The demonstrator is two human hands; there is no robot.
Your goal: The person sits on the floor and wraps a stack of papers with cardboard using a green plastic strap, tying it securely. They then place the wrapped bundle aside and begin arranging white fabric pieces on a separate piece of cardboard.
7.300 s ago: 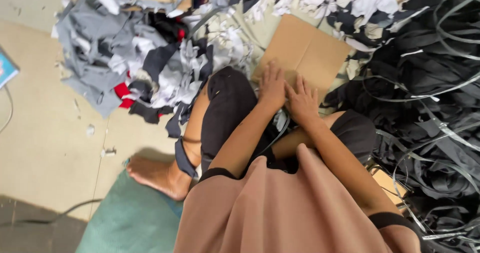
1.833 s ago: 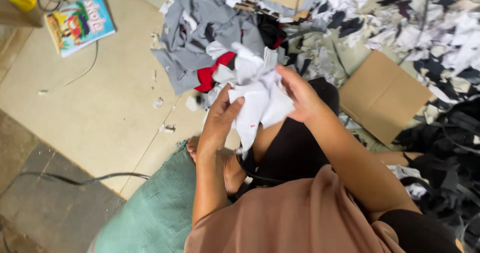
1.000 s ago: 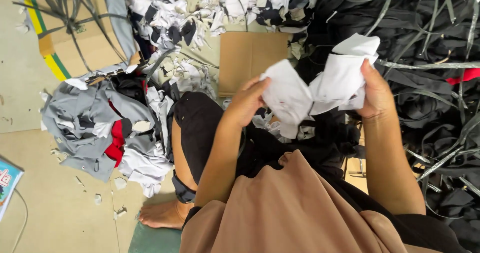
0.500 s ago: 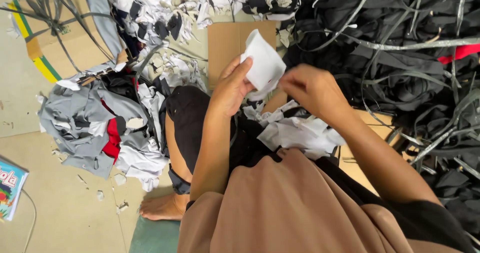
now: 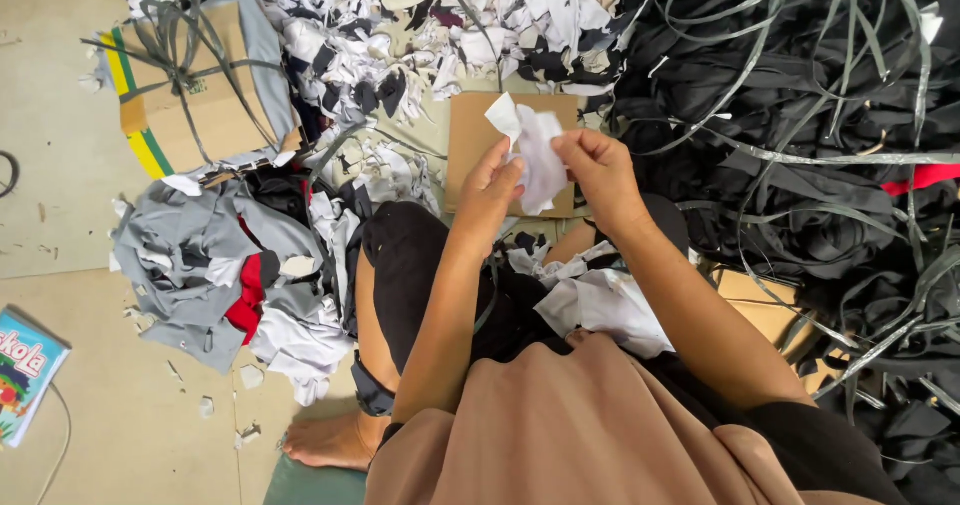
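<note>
pinching one white fabric scrap (image 5: pixel 535 155), left hand (image 5: pixel 490 190) and right hand (image 5: pixel 598 173), both grips clamped, above cardboard sheet (image 5: pixel 465 135)

Cardboard box (image 5: pixel 195 90): lying at the far left of the floor, against the heap of cloth scraps; brown, rectangular, yellow and green tape running down its left edge, grey strips tied across it.

Flat cardboard sheet (image 5: pixel 470 140): lying on the floor further in, plain brown, partly hidden.

More brown cardboard (image 5: pixel 765 310): showing at the right, under black strips.

Booklet (image 5: pixel 25 370): lying at the floor's near left edge, glossy, blue cover with bright colours, cut off by the frame.
</note>
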